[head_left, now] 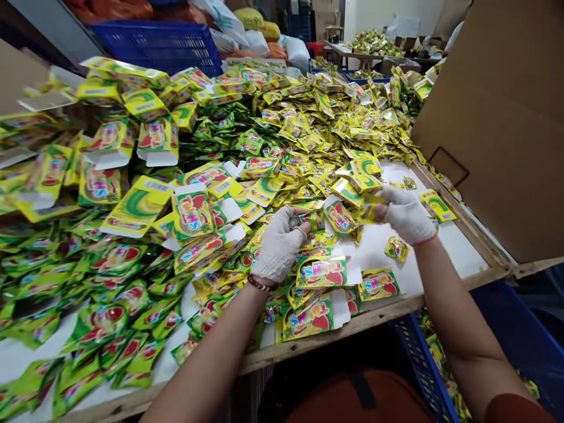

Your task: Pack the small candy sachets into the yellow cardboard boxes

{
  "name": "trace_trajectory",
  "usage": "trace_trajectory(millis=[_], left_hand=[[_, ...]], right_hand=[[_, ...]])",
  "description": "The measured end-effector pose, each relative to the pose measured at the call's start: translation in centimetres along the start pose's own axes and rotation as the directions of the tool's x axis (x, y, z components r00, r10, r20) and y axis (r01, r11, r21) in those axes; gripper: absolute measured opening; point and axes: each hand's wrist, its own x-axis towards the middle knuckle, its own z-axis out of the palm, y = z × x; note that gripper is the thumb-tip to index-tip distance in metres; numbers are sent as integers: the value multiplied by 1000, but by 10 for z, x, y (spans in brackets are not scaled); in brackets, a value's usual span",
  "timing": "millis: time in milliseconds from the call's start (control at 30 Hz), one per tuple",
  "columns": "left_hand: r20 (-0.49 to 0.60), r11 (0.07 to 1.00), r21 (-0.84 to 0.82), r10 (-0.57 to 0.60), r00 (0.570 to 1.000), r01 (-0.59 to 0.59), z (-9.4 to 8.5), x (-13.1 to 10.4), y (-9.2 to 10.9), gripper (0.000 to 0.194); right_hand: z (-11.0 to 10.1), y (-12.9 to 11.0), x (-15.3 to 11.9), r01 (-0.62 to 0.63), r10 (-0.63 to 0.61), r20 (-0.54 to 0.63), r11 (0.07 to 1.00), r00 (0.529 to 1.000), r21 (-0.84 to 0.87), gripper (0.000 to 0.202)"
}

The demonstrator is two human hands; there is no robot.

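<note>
Left forearm (220,346) runs in from 7 o'clock, gloved left hand (278,245) near center, thumb and index pinched toward 3 o'clock; right forearm (458,305) enters from 4 o'clock, gloved right hand (408,214) at 3 o'clock, fingers curled, tips toward 9 o'clock.

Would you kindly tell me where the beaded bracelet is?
In the head view, the beaded bracelet is below and slightly left of centre, around the left hand's wrist, just below its white glove.
</note>
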Motion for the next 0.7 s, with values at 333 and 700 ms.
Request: trace_trajectory(millis=[333, 700], left_hand=[[179, 932, 282, 181, 967, -227, 7, -6, 13, 29], [140, 961, 223, 135, 981, -164, 3, 1, 6, 25]], right_hand=[[69, -15, 0, 118, -89, 197, 983, 976, -141, 15], [72, -13, -8, -50, 37, 315, 998, 948, 35, 35]])
